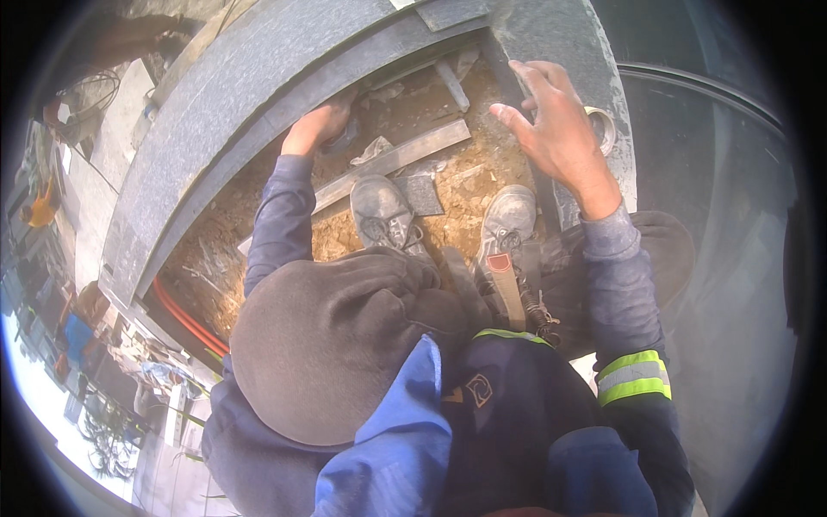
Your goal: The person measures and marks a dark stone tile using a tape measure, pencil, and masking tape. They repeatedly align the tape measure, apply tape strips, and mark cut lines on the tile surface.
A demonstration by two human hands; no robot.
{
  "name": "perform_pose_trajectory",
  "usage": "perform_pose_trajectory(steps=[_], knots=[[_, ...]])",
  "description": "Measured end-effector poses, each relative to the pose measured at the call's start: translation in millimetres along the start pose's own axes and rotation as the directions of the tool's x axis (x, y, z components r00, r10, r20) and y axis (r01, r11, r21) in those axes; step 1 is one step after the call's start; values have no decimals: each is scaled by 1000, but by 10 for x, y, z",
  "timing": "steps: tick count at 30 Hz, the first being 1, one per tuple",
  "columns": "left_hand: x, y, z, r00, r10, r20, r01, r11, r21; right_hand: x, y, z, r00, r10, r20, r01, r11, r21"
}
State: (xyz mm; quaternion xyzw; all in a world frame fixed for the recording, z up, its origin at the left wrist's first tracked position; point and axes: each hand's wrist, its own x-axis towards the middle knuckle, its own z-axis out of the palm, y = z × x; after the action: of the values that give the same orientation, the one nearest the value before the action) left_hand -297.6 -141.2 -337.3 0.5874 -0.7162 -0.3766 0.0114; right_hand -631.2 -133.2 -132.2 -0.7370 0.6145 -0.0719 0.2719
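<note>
At the far left of the head view lay a cluttered yard (103, 379) with scattered materials, blurred toward the rim. Just right of it ran two orange conduits (185, 317), lying side by side in the soil beneath the lower end of a long curved grey stone slab (215, 112), which swept from lower left up toward the top centre. The left hand (317, 127) was curled over the inner edge of this slab, fingers bent and hidden under the stone lip, so that it gripped the slab's edge; how tightly could not be told. The grey sleeve (280, 215) of that arm ran down to the person's knee (332, 345), which filled the lower centre. Between the slab and a second stone piece lay a bed of brown earth (431, 112), with a flat metal bar (392, 164) lying across it just above the left shoe (381, 214). The right shoe (506, 222) stood near it, toe against the second slab (560, 43), a grey stone piece at upper right meeting the curved one at a corner. The right hand (556, 125) was spread wide open, fingers apart, holding nothing; it was over the inner edge of the second slab, and whether the palm touched the stone could not be told. Just beside it on the stone sat a roll of tape (603, 129). The right sleeve carried a yellow reflective band (635, 376).
</note>
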Motion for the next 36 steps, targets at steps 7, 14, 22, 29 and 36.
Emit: perform_pose_trajectory(steps=[7, 14, 22, 29, 36], knots=[[27, 124, -42, 999, -12, 51, 9, 999, 53, -28, 89, 19, 997, -59, -46, 57, 998, -38], [40, 30, 66, 964, 217, -153, -166, 942, 291, -39, 54, -8, 998, -51, -45, 51, 999, -7], [91, -151, 241, 911, 371, -178, -195, 769, 608, -45, 50, -31, 998, -39, -48, 38, 999, -20], [-221, 133, 131, 988, 63, -140, -7, 931, 366, -44, 32, -65, 1000, -20, -23, 18, 997, -73], [-1094, 1054, -719, 986, 18, -168, -39, 992, -121, -24, 6, -304, 995, 7, -101, -10, 999, -34]])
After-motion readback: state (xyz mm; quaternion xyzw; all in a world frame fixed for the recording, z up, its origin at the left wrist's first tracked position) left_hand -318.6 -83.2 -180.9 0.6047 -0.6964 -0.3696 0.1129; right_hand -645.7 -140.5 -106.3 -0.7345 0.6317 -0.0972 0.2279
